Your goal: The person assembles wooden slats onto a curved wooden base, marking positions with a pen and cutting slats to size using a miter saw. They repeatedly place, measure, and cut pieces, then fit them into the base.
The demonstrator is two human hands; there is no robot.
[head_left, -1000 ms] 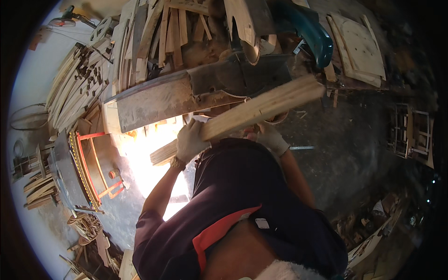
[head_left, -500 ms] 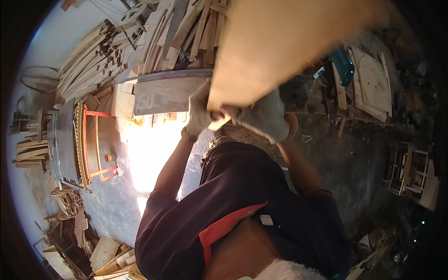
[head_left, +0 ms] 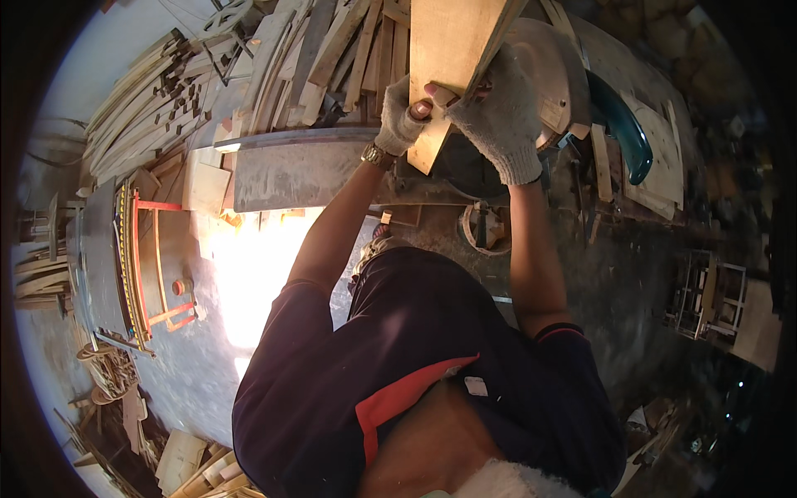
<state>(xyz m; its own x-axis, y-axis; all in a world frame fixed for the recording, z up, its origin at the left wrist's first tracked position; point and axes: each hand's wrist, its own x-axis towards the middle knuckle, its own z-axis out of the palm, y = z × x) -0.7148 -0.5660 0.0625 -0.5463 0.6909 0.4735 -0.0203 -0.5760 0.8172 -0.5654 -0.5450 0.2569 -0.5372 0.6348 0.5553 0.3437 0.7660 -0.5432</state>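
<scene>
A long pale wooden board [head_left: 452, 50] extends from the top of the view down between my hands. Its narrow edge shows along the right side, and the lower end looks cut at a slant. My left hand [head_left: 403, 120], in a knitted glove with the thumb tip bare, is closed on the board's left edge near that end. The gloved right hand [head_left: 498, 120] grips the opposite edge, its thumb on the face and its other fingers partly hidden behind. Just right of the right hand stands a machine with a round metal guard [head_left: 548, 75] and a curved teal part [head_left: 623, 129].
A grey bench [head_left: 290, 178] runs in front of me, with stacked wood strips [head_left: 332, 50] beyond it. An orange-framed stand [head_left: 154, 266] is at the left. A round container [head_left: 486, 228] sits below my right hand. More boards [head_left: 660, 158] lie at the right.
Both hands have moved forward, away from my body, carrying the board. The board has turned so its narrow edge shows, and the round guard and container are now uncovered.
</scene>
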